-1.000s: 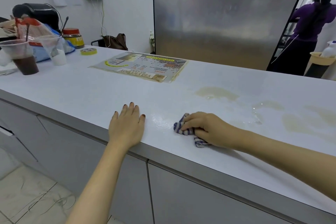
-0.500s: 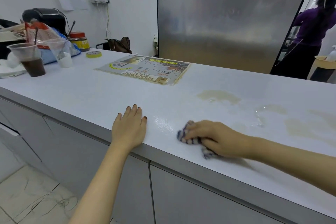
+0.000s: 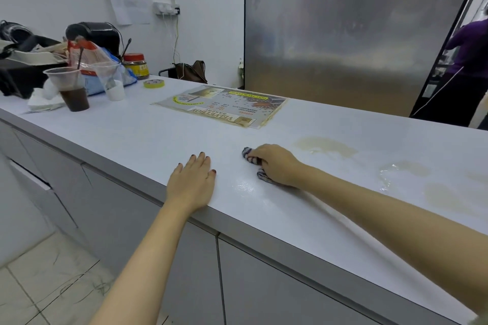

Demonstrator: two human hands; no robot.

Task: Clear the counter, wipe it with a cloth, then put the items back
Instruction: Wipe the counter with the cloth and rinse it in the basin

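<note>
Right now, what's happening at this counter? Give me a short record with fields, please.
Left hand: open, flat on the counter near its front edge.
Right hand: grips the striped cloth against the counter.
Stains: tan patches right of the cloth.
Menu sheet: lies flat, farther back.
Dark drink cup: far left, beside a clear cup.

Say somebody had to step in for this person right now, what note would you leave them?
Left hand: flat on the counter by its front edge, holding nothing.
Right hand: grips the striped cloth, down on the counter.
Done: wet sheen near the cloth, so that patch looks wiped.
To do: brownish stains to the right; the menu sheet, drink cup and tape roll lie further left, likely to go back.
</note>
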